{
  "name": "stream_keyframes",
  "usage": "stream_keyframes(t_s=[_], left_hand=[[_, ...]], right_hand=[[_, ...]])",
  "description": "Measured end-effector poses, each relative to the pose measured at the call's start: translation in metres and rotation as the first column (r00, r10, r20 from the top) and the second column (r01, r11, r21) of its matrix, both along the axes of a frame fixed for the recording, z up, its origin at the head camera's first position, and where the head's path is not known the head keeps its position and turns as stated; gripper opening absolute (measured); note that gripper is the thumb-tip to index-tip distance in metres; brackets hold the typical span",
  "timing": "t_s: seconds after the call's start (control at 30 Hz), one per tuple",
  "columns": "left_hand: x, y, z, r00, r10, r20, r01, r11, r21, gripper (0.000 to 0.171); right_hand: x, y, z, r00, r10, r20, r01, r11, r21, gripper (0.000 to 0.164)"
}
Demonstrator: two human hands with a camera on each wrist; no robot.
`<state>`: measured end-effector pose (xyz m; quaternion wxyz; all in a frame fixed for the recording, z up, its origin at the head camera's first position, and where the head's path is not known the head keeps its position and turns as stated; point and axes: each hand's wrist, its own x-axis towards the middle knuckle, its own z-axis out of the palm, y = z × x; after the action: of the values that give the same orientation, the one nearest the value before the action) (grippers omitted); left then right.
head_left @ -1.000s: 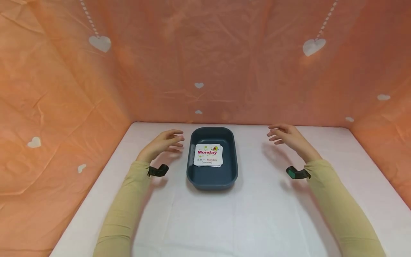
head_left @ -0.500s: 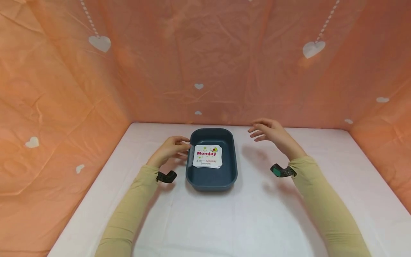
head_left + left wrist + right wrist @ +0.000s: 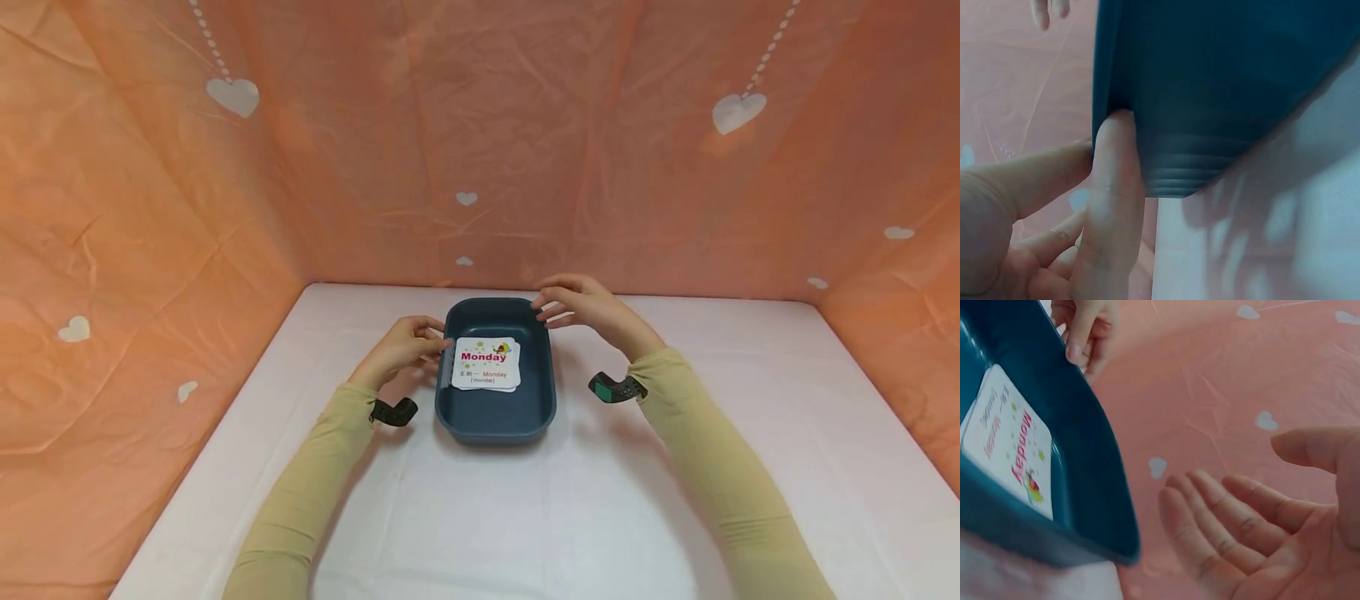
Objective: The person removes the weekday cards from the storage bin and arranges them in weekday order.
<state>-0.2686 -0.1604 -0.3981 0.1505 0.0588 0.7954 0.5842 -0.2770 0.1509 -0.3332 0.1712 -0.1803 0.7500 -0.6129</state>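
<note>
A dark blue rectangular tray (image 3: 498,417) stands on the white table. Inside it lies a small stack of white cards (image 3: 486,367); the top one reads "Monday". My left hand (image 3: 401,352) pinches the tray's left rim. In the left wrist view, a finger (image 3: 1114,187) presses under the rim's lip outside the wall, with the thumb at the rim's edge. My right hand (image 3: 591,310) hovers by the tray's far right corner. The right wrist view shows its fingers (image 3: 1235,531) loosely extended, a gap between them and the tray.
The table (image 3: 465,517) is covered in white cloth. Orange sheeting (image 3: 510,167) with pale hearts encloses it at the back and both sides. Each wrist wears a black band (image 3: 393,412) below a tan sleeve (image 3: 300,483).
My left hand has moved right to the tray's left rim and taken hold of it. The right hand has moved left to near the far right corner. Tray and cards stay in place.
</note>
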Motion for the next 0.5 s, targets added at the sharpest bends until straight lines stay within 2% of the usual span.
stream_keyframes(t_s=[0.2,0.3,0.5], left_hand=[[-0.001,0.0,0.002,1.0,0.007,0.008,-0.007,1.0,0.003,0.042],[-0.001,0.0,0.004,1.0,0.013,0.019,-0.013,1.0,-0.001,0.041],[0.0,0.001,0.004,1.0,0.003,0.028,-0.003,1.0,-0.019,0.041]], right_hand=[[-0.005,-0.027,-0.008,0.993,0.042,0.11,-0.042,0.999,-0.003,0.046],[-0.008,-0.038,-0.012,0.988,0.044,0.145,-0.05,0.998,0.038,0.047],[-0.015,-0.06,-0.024,0.979,-0.015,0.201,-0.023,0.983,0.184,0.046]])
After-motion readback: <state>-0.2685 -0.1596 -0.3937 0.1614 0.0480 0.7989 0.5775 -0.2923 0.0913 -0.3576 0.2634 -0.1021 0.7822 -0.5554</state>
